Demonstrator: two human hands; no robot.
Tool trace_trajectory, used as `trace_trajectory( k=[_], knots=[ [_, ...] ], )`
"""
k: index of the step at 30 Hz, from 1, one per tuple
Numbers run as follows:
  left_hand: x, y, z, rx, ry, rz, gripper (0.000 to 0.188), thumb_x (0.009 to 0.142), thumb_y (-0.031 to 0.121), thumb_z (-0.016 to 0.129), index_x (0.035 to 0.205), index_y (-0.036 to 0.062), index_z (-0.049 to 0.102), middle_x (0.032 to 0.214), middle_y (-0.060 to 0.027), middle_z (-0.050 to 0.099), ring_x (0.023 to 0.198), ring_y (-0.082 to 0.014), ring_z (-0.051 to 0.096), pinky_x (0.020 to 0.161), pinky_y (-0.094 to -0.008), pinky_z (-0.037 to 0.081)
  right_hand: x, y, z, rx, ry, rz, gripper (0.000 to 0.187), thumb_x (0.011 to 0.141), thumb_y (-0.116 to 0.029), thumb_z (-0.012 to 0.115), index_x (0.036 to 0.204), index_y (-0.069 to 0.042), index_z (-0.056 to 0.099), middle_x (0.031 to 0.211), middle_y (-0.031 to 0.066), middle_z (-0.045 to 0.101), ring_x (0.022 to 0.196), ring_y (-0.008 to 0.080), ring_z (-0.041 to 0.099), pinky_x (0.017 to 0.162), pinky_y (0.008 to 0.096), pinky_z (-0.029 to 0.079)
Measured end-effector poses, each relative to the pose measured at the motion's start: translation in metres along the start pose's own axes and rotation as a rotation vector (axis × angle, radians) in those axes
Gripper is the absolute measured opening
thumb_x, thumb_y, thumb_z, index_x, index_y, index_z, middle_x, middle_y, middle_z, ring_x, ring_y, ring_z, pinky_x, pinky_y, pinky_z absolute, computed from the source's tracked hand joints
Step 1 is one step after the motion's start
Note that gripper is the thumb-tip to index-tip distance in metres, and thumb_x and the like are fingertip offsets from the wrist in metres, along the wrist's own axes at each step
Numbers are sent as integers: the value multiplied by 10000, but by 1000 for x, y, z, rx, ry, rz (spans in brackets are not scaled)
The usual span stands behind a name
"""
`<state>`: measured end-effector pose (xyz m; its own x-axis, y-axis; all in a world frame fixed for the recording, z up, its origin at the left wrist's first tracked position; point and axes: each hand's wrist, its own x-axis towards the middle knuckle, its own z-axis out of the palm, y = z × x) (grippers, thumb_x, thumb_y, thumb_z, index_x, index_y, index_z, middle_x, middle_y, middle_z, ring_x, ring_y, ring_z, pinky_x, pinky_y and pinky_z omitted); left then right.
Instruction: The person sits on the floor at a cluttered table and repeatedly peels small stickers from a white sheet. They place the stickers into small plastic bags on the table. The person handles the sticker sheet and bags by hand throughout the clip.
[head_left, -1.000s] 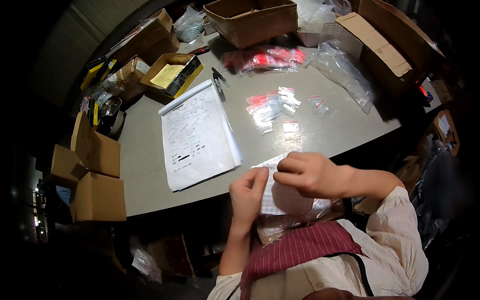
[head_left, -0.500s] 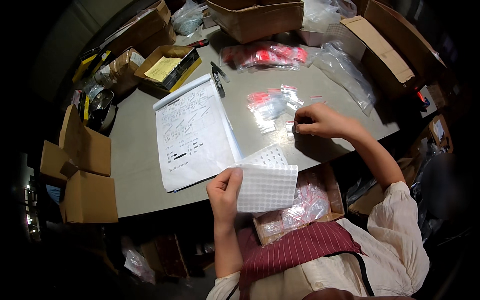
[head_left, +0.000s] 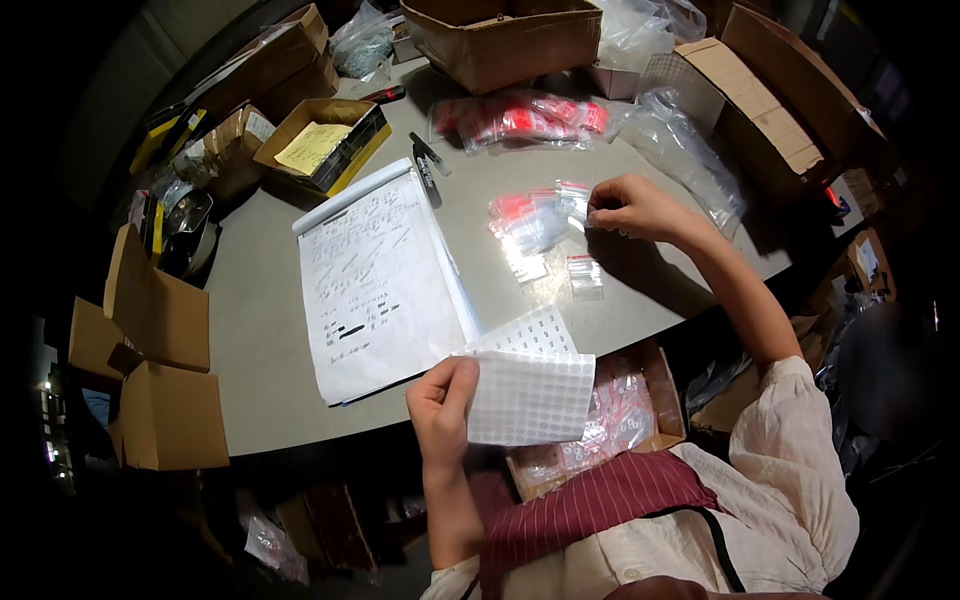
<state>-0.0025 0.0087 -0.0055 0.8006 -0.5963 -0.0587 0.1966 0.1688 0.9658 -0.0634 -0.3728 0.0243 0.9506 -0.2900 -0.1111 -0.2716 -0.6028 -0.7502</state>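
Note:
My left hand [head_left: 440,405] pinches the left edge of white sheets of small round stickers [head_left: 530,400] above the table's near edge. The back sheet [head_left: 540,332] carries dark print. Over the table, my right hand [head_left: 635,208] has thumb and fingers pressed together beside a loose pile of small clear zip bags [head_left: 535,225] with red strips. What lies in those fingertips, if anything, is hidden. One small zip bag [head_left: 585,278] lies apart, nearer to me than the pile. Below the sticker sheets, a cardboard box [head_left: 665,395] holds many small filled bags [head_left: 622,415].
Left of the pile lies a notepad [head_left: 380,290] with handwriting, and markers [head_left: 428,170] beside it. Red-marked bag packs [head_left: 525,118] and a large clear plastic bag [head_left: 685,155] lie farther back. Cardboard boxes [head_left: 500,45] line the far side; an open carton [head_left: 165,350] stands left.
My right hand has moved away from me, from the single zip bag to the right side of the pile. That bag now lies free. My left hand still holds the sticker sheets.

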Motion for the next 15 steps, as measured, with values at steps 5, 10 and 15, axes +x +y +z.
trace_trajectory(
  k=[5,10,15],
  knots=[
    [0,2,-1,-23,-20,-5,203,1010,107,646,967,-80,714,777,61,588,679,-9,448,608,-194,319,13,-4,8,51,-22,52,229,863,-199,683,902,26,695,714,107,652,640,193,639,582,367,510],
    [-1,4,2,-10,7,0,203,1008,107,647,962,-78,714,776,57,588,685,-13,453,611,-195,321,12,-3,26,-507,191,-260,277,895,-241,725,919,30,673,820,206,680,783,376,666,721,469,517],
    [-1,0,0,0,13,-5,196,1005,107,648,939,-67,712,748,67,556,663,-17,423,600,-203,303,17,-30,10,-631,43,29,423,900,-368,766,846,35,648,769,226,647,755,389,655,685,475,490]
  ],
)
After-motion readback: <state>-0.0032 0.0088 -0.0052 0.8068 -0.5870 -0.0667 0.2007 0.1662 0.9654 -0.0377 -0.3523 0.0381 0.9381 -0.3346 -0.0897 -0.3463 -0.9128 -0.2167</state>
